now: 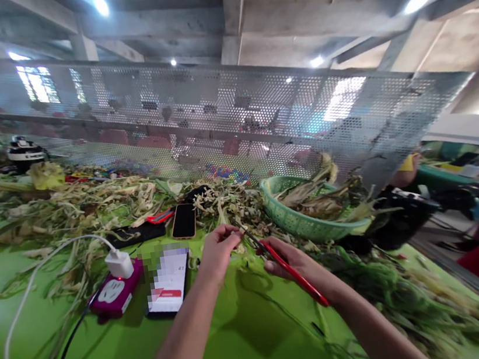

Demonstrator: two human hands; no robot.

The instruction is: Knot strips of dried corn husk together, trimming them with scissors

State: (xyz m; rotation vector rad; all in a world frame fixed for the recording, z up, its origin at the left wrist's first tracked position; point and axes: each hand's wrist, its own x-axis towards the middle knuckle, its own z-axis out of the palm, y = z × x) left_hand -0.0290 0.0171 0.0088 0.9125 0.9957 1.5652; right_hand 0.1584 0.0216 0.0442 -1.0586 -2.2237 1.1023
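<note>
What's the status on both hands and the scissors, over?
Left hand pinching a plant stem. Right hand gripping red scissors, blades at the stem. Phone and power strip beside left forearm, green basket beyond.

Lit phone [170,283] screen: "41" legible; rest blurred.

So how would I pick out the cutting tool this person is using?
Start at the bright green table, where two bare forearms reach in from the bottom. The right hand, beside the green basket, grips scissors: thin red handles, dark blades aimed at the left hand, the only tool being held.
</note>
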